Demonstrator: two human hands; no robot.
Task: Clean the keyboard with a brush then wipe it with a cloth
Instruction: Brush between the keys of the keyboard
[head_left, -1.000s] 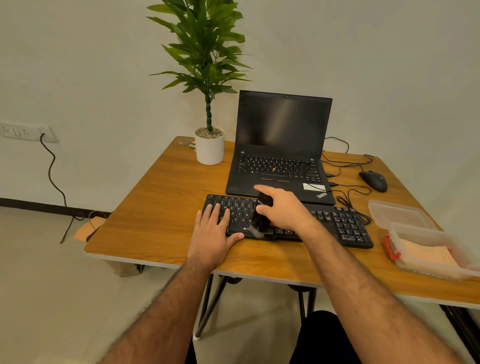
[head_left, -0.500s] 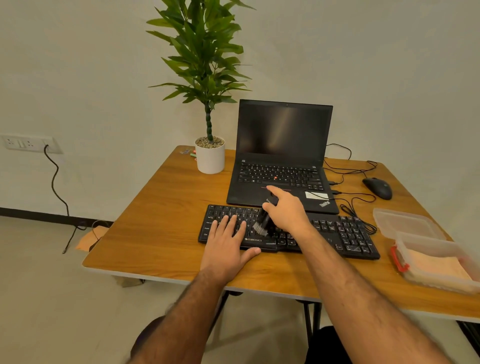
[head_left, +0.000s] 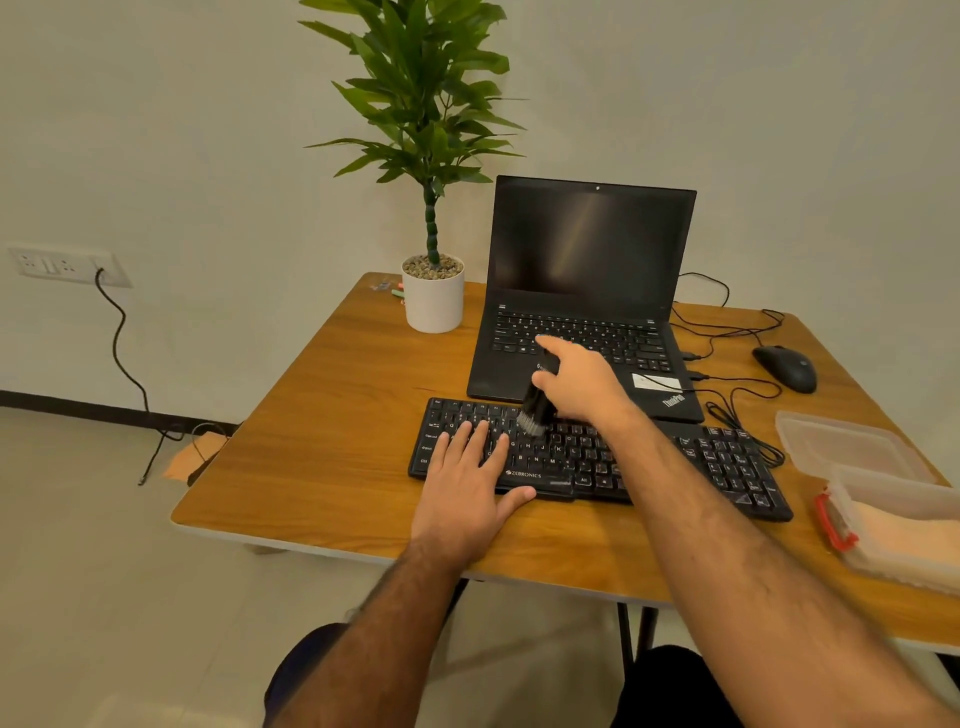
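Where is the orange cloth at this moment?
In the head view, the orange cloth lies in a clear plastic box at the table's right edge, right of the keyboard.

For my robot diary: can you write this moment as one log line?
step: brushing | right hand: grips brush, bristles on keyboard | left hand: flat on keyboard | cloth: in container, untouched
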